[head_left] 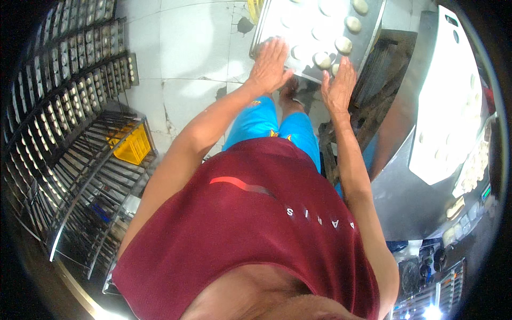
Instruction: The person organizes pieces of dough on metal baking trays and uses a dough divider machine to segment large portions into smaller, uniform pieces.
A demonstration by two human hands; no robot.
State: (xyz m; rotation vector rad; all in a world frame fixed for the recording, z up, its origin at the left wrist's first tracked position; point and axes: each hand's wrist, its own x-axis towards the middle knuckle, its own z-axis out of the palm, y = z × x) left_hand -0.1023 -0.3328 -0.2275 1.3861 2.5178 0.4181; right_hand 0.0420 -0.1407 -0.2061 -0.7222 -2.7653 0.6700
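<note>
A pale metal tray (373, 26) with rows of round dough pieces (343, 45) is in front of me at the top of the view. My left hand (270, 65) lies over its near left corner, palm down, fingers stretched out. My right hand (340, 88) reaches to the near edge further right, fingers extended, the fingertips beside a dough ball (322, 60). Both hands are open, and neither grips a dough piece. Glare washes out part of the tray, so whether the palms press on its rim cannot be told.
On the left stands a dark metal rack (80, 112) loaded with trays of dough pieces, with a yellow crate (133, 144) by its lower shelves. At right, a metal table (400, 208) carries a white board (445, 106) with dough on it. Pale floor tiles (186, 48) lie between.
</note>
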